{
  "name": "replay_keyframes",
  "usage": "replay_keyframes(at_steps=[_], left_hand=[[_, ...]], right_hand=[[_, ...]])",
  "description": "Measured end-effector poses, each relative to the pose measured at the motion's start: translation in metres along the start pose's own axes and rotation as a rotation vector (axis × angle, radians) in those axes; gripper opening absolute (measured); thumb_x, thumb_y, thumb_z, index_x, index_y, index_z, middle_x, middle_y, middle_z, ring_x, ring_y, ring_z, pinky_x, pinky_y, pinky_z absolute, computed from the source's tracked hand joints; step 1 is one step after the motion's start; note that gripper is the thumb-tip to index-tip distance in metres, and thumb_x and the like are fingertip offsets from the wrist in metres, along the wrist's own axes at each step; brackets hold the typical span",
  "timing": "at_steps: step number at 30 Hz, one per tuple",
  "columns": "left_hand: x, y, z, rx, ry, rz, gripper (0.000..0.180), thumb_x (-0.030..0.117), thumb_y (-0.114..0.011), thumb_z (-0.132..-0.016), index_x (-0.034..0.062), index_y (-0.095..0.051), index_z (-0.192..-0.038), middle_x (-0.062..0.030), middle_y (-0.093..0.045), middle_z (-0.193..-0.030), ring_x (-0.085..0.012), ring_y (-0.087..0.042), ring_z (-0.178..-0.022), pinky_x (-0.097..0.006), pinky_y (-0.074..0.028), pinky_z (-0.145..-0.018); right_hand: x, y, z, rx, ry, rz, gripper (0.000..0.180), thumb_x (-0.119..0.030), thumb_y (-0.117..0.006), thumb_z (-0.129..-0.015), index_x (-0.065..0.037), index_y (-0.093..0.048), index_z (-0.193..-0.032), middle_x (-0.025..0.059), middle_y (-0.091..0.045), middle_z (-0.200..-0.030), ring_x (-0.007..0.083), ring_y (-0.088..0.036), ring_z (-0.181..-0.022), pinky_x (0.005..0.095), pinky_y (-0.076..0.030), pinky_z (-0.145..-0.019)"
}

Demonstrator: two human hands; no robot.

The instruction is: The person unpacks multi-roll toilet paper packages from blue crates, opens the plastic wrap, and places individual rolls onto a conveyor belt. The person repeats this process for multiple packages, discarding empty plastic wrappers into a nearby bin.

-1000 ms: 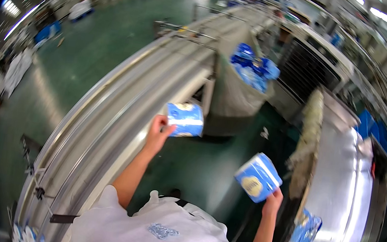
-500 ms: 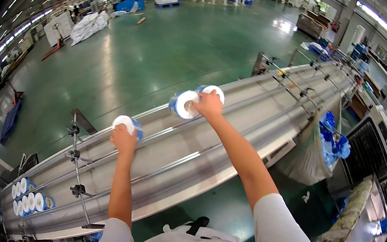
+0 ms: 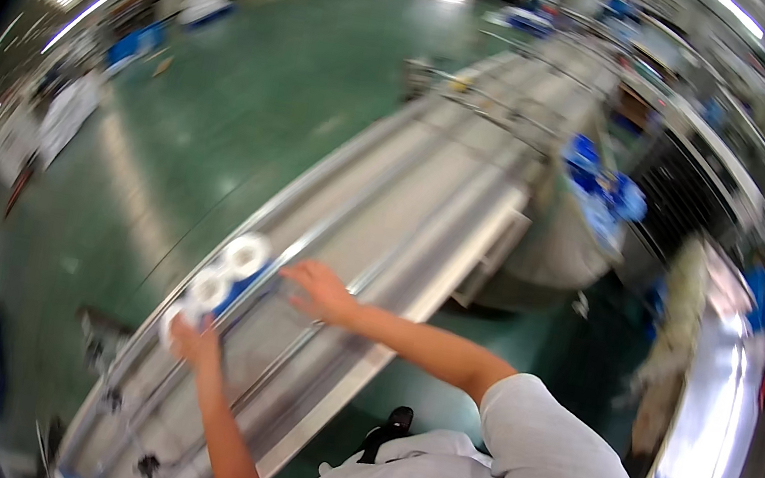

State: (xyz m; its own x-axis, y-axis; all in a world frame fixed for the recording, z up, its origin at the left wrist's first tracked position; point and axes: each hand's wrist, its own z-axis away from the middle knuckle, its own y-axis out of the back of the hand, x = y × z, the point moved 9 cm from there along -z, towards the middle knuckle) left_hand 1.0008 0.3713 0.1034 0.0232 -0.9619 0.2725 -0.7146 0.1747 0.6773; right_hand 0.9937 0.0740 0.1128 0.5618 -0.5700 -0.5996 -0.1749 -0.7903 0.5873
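Note:
Three paper rolls with white ends and blue wrapping stand in a row along the far rail of the conveyor: a far roll, a middle roll and a near roll. My left hand is closed around the near roll, its fingers partly smeared by motion. To the right of the rolls, my right hand hovers over the conveyor, fingers stretched out and holding nothing. The rolls appear to touch or nearly touch one another.
Metal guide rails run the conveyor's length, with clamps on a cross rod near its lower end. Right of the belt hangs a large bag with blue film in it. A shiny metal surface lies farther right.
The view has swung, shifting the conveyor's far end leftward. My right hand has let go of its rolls and opened. The left-hand roll, formerly apart, now stands in line with the other two.

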Motion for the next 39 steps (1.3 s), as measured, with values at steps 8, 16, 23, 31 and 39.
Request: replay_keyframes(at_steps=[8,16,23,31,39], left_hand=[[0.179,0.020,0.133,-0.416,-0.172,0.746,0.039,0.009,-0.053,-0.083,-0.0012,-0.046,-0.120,-0.0165,-0.044,-0.124,-0.0336,-0.041,-0.116,-0.044,-0.031,-0.099],[0.443,0.125,0.258,-0.698,-0.888,1.123,0.032,0.004,-0.052,-0.083,-0.0001,-0.049,-0.115,-0.0147,-0.042,-0.128,-0.0314,-0.038,-0.121,-0.042,-0.029,-0.103],[0.542,0.205,0.393,-0.943,-1.163,1.144,0.028,0.005,-0.055,-0.081,0.0031,-0.052,-0.109,-0.0154,-0.040,-0.129,-0.0336,-0.036,-0.120,-0.043,-0.028,-0.101],[0.593,0.323,0.533,-1.058,-1.498,1.161,0.026,0.005,-0.059,-0.077,0.0050,-0.055,-0.103,-0.0147,-0.041,-0.128,-0.0337,-0.035,-0.120,-0.044,-0.029,-0.100],[0.619,0.371,0.641,-1.215,-1.818,1.262,0.032,0.009,-0.064,-0.073,0.0073,-0.056,-0.103,-0.0134,-0.045,-0.123,-0.0341,-0.038,-0.119,-0.044,-0.031,-0.099]], right_hand=[[-0.038,0.329,0.438,0.733,-0.744,0.820,0.049,0.003,-0.057,-0.064,-0.007,-0.055,-0.112,0.0139,-0.055,-0.105,0.0341,-0.048,-0.104,0.0429,-0.039,-0.092],[-0.323,0.383,0.909,1.336,-1.980,1.387,0.071,-0.013,-0.063,-0.066,-0.008,-0.037,-0.132,0.0188,-0.043,-0.128,0.0374,-0.037,-0.122,0.0469,-0.028,-0.103],[-0.356,0.190,1.156,0.686,-2.625,0.287,0.069,-0.020,-0.043,-0.088,-0.035,-0.007,-0.144,0.0155,0.003,-0.152,0.0412,0.005,-0.138,0.0658,-0.003,-0.103],[-0.380,0.216,1.150,1.064,-2.585,0.451,0.118,-0.039,-0.086,-0.052,-0.017,-0.014,-0.142,0.0212,-0.026,-0.141,0.0431,-0.033,-0.126,0.0480,-0.041,-0.094],[-0.340,0.250,1.167,1.280,-2.266,0.759,0.021,-0.024,-0.061,-0.077,-0.007,-0.064,-0.090,0.0157,-0.062,-0.097,0.0356,-0.057,-0.092,0.0456,-0.046,-0.077]])
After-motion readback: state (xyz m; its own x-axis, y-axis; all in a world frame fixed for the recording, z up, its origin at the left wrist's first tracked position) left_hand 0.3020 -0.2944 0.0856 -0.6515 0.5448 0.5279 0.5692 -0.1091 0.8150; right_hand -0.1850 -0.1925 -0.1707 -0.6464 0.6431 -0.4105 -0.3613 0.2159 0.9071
